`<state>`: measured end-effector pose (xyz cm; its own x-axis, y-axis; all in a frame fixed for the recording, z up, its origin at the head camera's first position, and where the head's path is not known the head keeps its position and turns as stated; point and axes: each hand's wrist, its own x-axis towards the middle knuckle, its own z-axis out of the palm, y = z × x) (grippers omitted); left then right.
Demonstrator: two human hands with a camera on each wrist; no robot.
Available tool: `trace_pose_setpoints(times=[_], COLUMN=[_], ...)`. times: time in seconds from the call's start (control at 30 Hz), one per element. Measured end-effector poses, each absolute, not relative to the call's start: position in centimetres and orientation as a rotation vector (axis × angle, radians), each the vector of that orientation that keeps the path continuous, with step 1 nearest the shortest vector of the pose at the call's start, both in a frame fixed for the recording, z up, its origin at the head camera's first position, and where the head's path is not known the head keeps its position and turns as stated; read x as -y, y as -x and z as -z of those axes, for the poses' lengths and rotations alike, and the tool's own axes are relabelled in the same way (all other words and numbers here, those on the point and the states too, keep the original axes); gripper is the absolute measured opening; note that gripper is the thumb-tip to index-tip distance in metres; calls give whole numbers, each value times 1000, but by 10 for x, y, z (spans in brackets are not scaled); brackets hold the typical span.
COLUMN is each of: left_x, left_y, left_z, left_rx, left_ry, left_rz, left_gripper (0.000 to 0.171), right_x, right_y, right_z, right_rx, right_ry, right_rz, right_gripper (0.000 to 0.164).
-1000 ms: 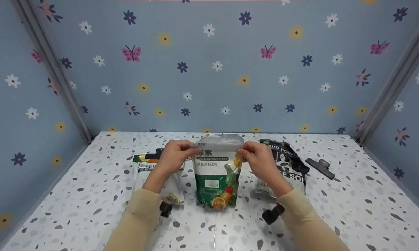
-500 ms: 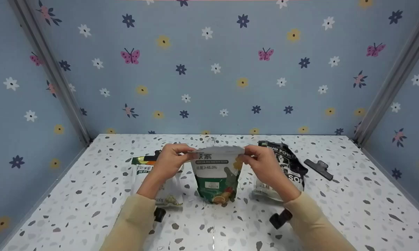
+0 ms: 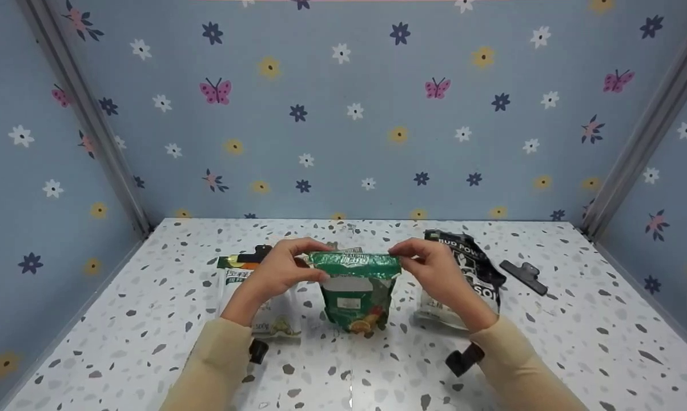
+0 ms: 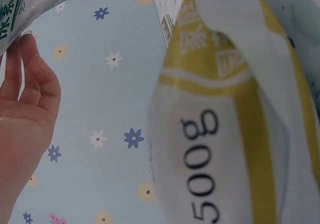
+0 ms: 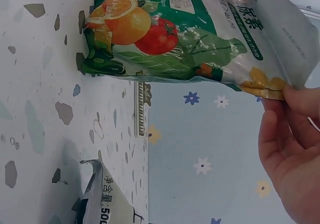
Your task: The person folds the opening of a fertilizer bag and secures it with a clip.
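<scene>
A green and white stand-up fertilizer bag (image 3: 352, 311), printed with an orange and a tomato, stands upright mid-table. In the head view its top is folded down toward me, showing a green band (image 3: 356, 264). My left hand (image 3: 274, 274) pinches the left end of this fold, thumb in front and fingers over the top. At the right end, my right hand (image 3: 443, 279) holds the fold between thumb and fingers. The right wrist view shows that thumb (image 5: 302, 101) pressing the bag's edge close to its pale upper flap (image 5: 287, 34).
Left of the bag lies a white 500g bag (image 3: 277, 325) with a black clip (image 3: 258, 253) at its top, partly behind my left arm. To the right is a black and white soil bag (image 3: 477, 268). Beyond it a loose black clip (image 3: 524, 277) rests on the speckled table (image 3: 583, 331).
The bag's top, upright and pale a second ago, has been folded forward and down, bringing the green back side into view. Both hands stay at its ends.
</scene>
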<state>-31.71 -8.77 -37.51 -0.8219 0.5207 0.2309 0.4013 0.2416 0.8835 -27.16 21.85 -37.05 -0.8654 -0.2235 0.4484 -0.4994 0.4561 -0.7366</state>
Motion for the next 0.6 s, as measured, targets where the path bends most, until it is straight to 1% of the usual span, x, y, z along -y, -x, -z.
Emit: trace_pose_setpoints(times=[0.07,0.13,0.23,0.33,0.5,0.6], left_x=[86,84,80,76,70,68], left_y=[317,316,315,315,316,317], left_z=[375,376,376,378,379,380], left_rx=[-2391,-2413,-2460,-2481,-2459,-2451], left_ry=[-914,-905,-855,-813,-812,-827], left_rz=[-1625,-1622,-1641,-1678,-1746,-1773], left_gripper=[46,45,38,30,20,18], right_x=[-220,-220,-218,-213,-196,-181], right_y=[271,271,270,268,271,272], right_z=[370,369,365,359,349,342], right_rx=[2430,2439,2454,2458,2496,2548], right_ry=[-623,-609,-568,-556,-681,-741], right_rz=[-1399,-1456,-1515,-1516,-1212,-970], right_gripper=[22,23,25,23,12,16])
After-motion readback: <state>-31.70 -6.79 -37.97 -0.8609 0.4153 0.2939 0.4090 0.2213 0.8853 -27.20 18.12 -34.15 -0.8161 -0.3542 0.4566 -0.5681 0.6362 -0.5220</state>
